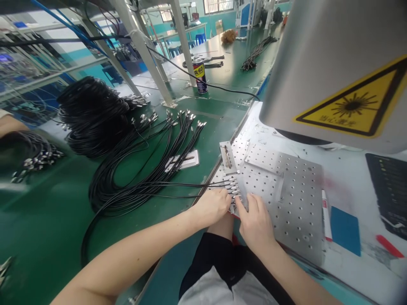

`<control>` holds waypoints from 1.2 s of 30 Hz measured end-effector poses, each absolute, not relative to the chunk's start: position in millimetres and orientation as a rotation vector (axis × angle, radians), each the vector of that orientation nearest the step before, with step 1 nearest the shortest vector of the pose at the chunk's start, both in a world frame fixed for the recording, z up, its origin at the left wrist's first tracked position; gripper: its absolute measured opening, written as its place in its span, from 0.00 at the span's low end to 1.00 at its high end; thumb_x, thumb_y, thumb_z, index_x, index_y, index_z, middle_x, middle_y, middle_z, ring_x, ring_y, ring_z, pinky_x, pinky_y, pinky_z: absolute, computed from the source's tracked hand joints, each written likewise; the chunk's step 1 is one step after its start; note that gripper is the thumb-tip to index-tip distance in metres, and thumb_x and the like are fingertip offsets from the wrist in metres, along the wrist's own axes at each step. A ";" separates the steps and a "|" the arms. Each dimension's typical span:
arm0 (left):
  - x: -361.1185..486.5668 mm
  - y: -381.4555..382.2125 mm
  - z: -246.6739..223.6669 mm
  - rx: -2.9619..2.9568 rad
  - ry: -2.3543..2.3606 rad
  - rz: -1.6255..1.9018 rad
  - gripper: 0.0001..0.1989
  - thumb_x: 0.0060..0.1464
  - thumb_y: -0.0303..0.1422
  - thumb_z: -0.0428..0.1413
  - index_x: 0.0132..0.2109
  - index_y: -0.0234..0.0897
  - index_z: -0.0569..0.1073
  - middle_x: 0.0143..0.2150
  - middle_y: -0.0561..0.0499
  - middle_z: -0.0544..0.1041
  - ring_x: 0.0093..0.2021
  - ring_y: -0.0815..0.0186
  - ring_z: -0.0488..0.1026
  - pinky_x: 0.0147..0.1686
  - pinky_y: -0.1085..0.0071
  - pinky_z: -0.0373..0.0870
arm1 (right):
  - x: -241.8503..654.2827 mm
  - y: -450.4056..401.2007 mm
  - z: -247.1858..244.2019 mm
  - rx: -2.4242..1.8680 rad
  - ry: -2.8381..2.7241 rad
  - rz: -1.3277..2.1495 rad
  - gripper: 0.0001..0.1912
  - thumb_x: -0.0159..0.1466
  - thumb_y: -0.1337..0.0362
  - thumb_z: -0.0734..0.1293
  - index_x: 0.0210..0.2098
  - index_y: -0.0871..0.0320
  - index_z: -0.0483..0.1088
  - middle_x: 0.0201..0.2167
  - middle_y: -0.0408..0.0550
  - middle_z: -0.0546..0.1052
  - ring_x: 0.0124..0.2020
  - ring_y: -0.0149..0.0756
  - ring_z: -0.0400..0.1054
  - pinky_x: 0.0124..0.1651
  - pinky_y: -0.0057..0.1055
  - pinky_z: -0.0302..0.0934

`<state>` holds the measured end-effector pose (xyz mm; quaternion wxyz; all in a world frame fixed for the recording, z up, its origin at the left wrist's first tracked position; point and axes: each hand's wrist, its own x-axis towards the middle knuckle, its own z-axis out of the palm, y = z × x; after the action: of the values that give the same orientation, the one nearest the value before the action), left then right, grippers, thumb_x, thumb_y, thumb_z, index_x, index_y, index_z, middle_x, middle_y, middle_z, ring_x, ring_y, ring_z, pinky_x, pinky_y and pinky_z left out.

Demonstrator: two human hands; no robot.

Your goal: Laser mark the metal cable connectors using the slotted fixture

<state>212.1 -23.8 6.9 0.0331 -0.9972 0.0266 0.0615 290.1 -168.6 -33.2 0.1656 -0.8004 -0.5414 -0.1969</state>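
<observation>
Several black cables [178, 184] run across the bench edge to a row of silver cable connectors [234, 185], side by side on a small metal block at the plate's near left corner. My left hand [213, 206] is closed at the near end of this row, its fingers pinched round a cable by the connector; the fingertips are partly hidden. From the other side my right hand [257, 220] reaches in, its index finger stretched out and touching the nearest connectors. Its other fingers are extended, and I see nothing held in them.
A laser-warning machine head [330, 72] overhangs the perforated metal plate [299, 199]. A slotted metal fixture [227, 156] adjoins the connectors. On the green bench are a cable pile [92, 114], a spray can [199, 76] and a white slotted plate [190, 159]. Another person's arm [11, 123] shows far left.
</observation>
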 end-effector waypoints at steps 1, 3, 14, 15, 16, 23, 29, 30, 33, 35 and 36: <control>212.9 -23.4 8.7 -3.071 0.075 0.193 0.06 0.53 0.22 0.45 0.33 0.33 0.65 0.31 0.46 0.68 0.31 0.62 0.67 0.25 0.70 0.64 | 291.6 -169.0 -31.7 -2.284 -1.552 -0.547 0.24 0.52 0.80 0.56 0.44 0.62 0.71 0.40 0.59 0.66 0.45 0.46 0.57 0.45 0.42 0.61; 214.1 -19.8 14.9 -3.078 0.080 0.223 0.06 0.52 0.22 0.46 0.32 0.33 0.66 0.30 0.47 0.68 0.31 0.63 0.67 0.26 0.70 0.64 | 295.9 -170.3 -28.2 -2.313 -1.580 -0.487 0.26 0.51 0.81 0.56 0.45 0.60 0.70 0.36 0.56 0.67 0.40 0.43 0.58 0.40 0.38 0.61; 212.2 1.7 31.4 -3.022 -0.016 0.225 0.07 0.55 0.23 0.44 0.35 0.33 0.67 0.32 0.47 0.70 0.31 0.63 0.69 0.26 0.71 0.65 | 310.6 -165.7 -13.1 -2.389 -1.725 -0.379 0.32 0.53 0.82 0.54 0.55 0.58 0.62 0.39 0.56 0.67 0.39 0.42 0.60 0.40 0.37 0.61; 213.4 -0.5 29.8 -3.017 -0.047 0.266 0.07 0.55 0.22 0.44 0.35 0.32 0.67 0.31 0.47 0.70 0.30 0.63 0.70 0.25 0.71 0.64 | 310.4 -164.0 -11.0 -2.398 -1.738 -0.383 0.31 0.54 0.82 0.55 0.55 0.58 0.62 0.38 0.55 0.68 0.38 0.42 0.60 0.40 0.37 0.61; 214.7 -2.3 28.5 -3.011 -0.075 0.297 0.07 0.54 0.22 0.45 0.34 0.32 0.67 0.31 0.47 0.70 0.29 0.63 0.70 0.24 0.71 0.65 | 310.2 -162.1 -8.9 -2.406 -1.752 -0.386 0.31 0.54 0.82 0.55 0.55 0.58 0.63 0.38 0.55 0.68 0.37 0.42 0.60 0.39 0.36 0.61; 220.8 -4.7 21.7 -2.995 -0.050 0.338 0.09 0.53 0.21 0.43 0.34 0.31 0.67 0.32 0.45 0.71 0.32 0.60 0.70 0.26 0.69 0.66 | 306.7 -149.3 -4.5 -2.459 -1.713 -0.402 0.22 0.56 0.79 0.58 0.49 0.61 0.68 0.29 0.52 0.67 0.32 0.39 0.59 0.33 0.32 0.59; 221.5 -5.4 13.6 -3.014 -0.065 0.335 0.09 0.55 0.22 0.41 0.34 0.32 0.65 0.33 0.44 0.69 0.33 0.61 0.68 0.29 0.68 0.67 | 303.5 -145.2 -9.1 -2.457 -1.608 -0.446 0.18 0.59 0.77 0.57 0.45 0.60 0.69 0.28 0.52 0.65 0.31 0.38 0.58 0.31 0.31 0.56; 221.5 -5.2 12.5 -3.016 -0.052 0.322 0.09 0.55 0.22 0.41 0.34 0.33 0.65 0.32 0.44 0.69 0.33 0.61 0.68 0.29 0.68 0.67 | 303.0 -144.5 -9.4 -2.460 -1.593 -0.459 0.18 0.59 0.77 0.57 0.45 0.61 0.69 0.28 0.52 0.65 0.31 0.38 0.58 0.31 0.31 0.56; 221.4 -3.9 9.6 -3.016 0.012 0.269 0.10 0.54 0.20 0.40 0.33 0.33 0.64 0.31 0.45 0.68 0.32 0.61 0.67 0.28 0.67 0.66 | 301.2 -141.8 -9.6 -2.457 -1.571 -0.474 0.17 0.59 0.77 0.56 0.44 0.62 0.69 0.27 0.52 0.64 0.30 0.38 0.57 0.32 0.33 0.56; 221.5 -3.4 8.8 -3.015 0.042 0.247 0.10 0.53 0.20 0.41 0.32 0.34 0.64 0.31 0.45 0.68 0.31 0.61 0.66 0.28 0.68 0.66 | 300.4 -140.0 -9.7 -2.451 -1.565 -0.460 0.16 0.59 0.76 0.56 0.42 0.63 0.70 0.26 0.52 0.64 0.30 0.39 0.57 0.33 0.34 0.56; 221.7 -3.4 9.1 -3.012 0.050 0.243 0.10 0.53 0.19 0.41 0.32 0.34 0.64 0.31 0.45 0.68 0.31 0.62 0.66 0.28 0.68 0.66 | 300.3 -139.3 -9.8 -2.451 -1.561 -0.448 0.16 0.59 0.76 0.56 0.41 0.63 0.70 0.26 0.52 0.64 0.30 0.39 0.57 0.33 0.34 0.56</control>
<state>221.7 -3.4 9.1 0.0595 -0.9949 0.0166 0.0802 300.3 -139.3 -9.8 0.1007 -0.8294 -0.5281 -0.1517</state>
